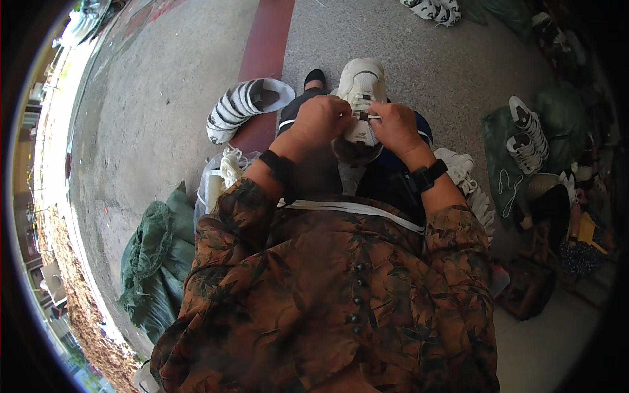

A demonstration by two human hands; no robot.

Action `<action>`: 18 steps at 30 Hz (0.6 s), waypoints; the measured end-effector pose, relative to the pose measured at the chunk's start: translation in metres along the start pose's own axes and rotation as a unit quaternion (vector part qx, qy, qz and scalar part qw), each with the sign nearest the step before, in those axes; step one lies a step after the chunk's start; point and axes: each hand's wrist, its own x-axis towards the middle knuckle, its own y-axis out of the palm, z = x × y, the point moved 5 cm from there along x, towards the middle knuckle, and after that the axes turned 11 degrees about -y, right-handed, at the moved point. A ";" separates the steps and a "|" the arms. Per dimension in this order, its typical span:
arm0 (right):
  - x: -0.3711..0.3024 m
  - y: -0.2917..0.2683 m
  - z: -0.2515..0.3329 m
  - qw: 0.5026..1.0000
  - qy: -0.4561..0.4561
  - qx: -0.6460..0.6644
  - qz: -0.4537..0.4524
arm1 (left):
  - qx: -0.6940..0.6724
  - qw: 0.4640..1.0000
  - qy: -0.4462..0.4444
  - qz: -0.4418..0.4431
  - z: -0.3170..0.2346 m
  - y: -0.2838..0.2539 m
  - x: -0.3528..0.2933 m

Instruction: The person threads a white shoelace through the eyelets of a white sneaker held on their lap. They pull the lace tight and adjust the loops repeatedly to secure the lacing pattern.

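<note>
A cream and white sneaker point(362, 77) rests on my lap between my knees, its toe pointing away from me. My left hand point(321, 121) is closed at the left side of its lacing, with a bit of white showing at the fingertips. On the other side, my right hand point(397, 126) pinches a white shoelace point(373, 117) near the dark tongue label. The left fingertips are partly hidden by the hand itself. White laces point(354, 207) lie across my waist. Both wrists carry black bands.
Nested white shoes point(242, 108) sit on the floor at left, above a clear bag with bundled laces point(230, 165). Green sacks point(160, 252) lie at lower left. More shoes point(529, 137) rest on green sacking at right, near another person point(550, 203). Others point(436, 10) stand far ahead.
</note>
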 end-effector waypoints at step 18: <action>-0.006 0.009 0.000 0.995 0.053 0.037 -0.080 | 0.075 0.986 0.134 -0.067 0.001 -0.007 -0.019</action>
